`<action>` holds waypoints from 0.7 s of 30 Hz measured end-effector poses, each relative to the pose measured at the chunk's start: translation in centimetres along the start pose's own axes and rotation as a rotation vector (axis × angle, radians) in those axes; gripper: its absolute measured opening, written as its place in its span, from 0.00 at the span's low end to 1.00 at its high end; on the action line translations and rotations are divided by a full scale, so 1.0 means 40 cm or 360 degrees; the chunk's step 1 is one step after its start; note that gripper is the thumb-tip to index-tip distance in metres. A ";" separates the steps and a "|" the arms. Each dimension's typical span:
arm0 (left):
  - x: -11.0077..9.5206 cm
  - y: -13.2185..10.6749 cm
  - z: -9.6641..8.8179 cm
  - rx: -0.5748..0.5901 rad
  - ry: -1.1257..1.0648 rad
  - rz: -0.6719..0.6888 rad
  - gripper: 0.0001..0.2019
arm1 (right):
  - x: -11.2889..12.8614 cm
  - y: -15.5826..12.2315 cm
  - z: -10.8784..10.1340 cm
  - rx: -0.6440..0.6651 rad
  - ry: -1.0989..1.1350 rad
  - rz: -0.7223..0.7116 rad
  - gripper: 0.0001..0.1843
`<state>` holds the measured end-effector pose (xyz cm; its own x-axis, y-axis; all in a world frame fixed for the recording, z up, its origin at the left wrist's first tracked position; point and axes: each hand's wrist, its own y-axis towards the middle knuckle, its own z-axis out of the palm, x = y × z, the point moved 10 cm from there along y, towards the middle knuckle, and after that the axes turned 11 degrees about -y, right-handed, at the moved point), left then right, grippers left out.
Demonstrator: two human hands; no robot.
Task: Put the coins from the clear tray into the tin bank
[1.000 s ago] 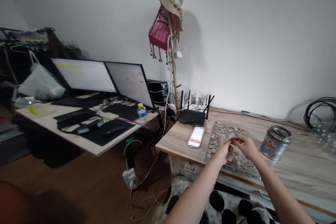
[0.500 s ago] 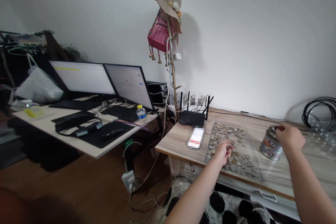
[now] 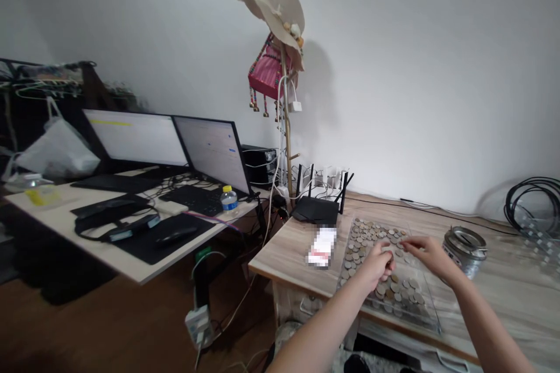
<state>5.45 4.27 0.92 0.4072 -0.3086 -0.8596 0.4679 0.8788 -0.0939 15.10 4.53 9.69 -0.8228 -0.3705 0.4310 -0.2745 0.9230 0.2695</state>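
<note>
Many round coins lie spread in a clear shallow tray on the wooden desk. My left hand is over the tray's middle with its fingers curled in; whatever is inside them is hidden. Close by on the right, my right hand reaches over the coins toward it. Its thumb and forefinger point left, slightly apart, with no object visible between them. A round printed tin can with a slot in its metal lid stands right of the tray, partly behind my right hand.
A phone with a blurred screen and a black router sit left of the tray. Coiled black cable rests by the wall. A second desk holds monitors and a small bottle.
My right hand has left the tin can's lid and moved left over the tray, near my left hand. My left hand stays over the coins. The view has tilted slightly up.
</note>
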 end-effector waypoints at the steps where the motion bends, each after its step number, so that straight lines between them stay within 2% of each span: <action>1: -0.030 0.013 0.011 0.0038 0.0045 0.0055 0.22 | 0.029 0.014 0.029 0.0112 0.0123 -0.0107 0.19; 3: -0.084 0.049 0.028 0.0091 0.0125 0.0119 0.22 | 0.053 0.048 0.050 0.0186 0.0278 -0.0190 0.19; 6: -0.114 0.118 0.045 0.0200 0.0190 -0.0035 0.23 | 0.030 0.107 0.038 0.0107 0.0367 -0.0169 0.17; 10: -0.114 0.184 0.044 0.0325 0.0152 -0.0207 0.19 | -0.032 0.171 0.039 0.0011 0.0489 -0.0069 0.13; 13: -0.091 0.201 0.039 0.0427 0.0033 -0.0355 0.12 | -0.058 0.200 0.054 -0.0067 0.0544 0.0007 0.11; 15: -0.067 0.201 0.024 0.0419 -0.0068 -0.0512 0.08 | -0.059 0.204 0.040 -0.0192 0.0499 0.0027 0.13; 18: -0.057 0.204 -0.004 0.0348 -0.0236 -0.0577 0.09 | -0.073 0.166 -0.048 -0.0541 0.0222 0.0123 0.15; 21: -0.085 0.221 -0.050 0.0151 -0.0402 -0.0348 0.14 | -0.139 0.061 -0.200 -0.1015 -0.0359 0.0446 0.16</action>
<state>6.64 13.83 2.01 0.4649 -0.5768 -0.6717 0.6317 0.7476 -0.2049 22.98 8.01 14.85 -0.9210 -0.0353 0.3879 0.2479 0.7150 0.6537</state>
